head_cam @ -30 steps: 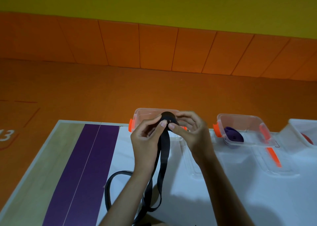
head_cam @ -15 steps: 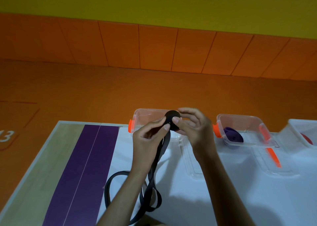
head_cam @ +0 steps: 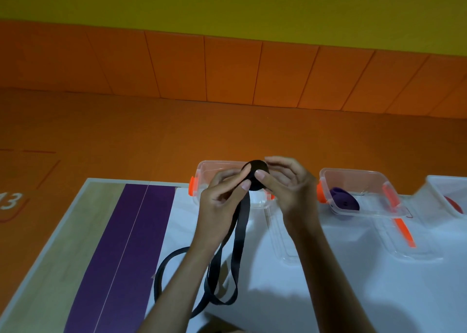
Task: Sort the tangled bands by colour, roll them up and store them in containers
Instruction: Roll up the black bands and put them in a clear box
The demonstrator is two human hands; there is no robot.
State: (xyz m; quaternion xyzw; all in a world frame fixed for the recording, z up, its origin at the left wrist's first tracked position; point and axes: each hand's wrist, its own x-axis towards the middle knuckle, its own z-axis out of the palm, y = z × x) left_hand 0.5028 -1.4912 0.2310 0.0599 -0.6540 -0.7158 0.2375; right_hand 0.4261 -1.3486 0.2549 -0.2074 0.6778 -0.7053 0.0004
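The loose tail (head_cam: 240, 234) has drawn up shorter, and I see the left hand (head_cam: 222, 204) and right hand (head_cam: 290, 191) both pinching the black roll (head_cam: 255, 174) just over the leftmost container (head_cam: 214, 167), seemingly empty, so winding goes on.

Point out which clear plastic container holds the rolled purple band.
Middle clear plastic container with orange latches: the rolled purple band lies inside. The far-right container shows red.

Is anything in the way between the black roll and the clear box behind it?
Nothing visible. The left hand and right hand hold the black roll in front of the open clear box; a lid lies on the table beside it. The band's loose tail hangs to the table.
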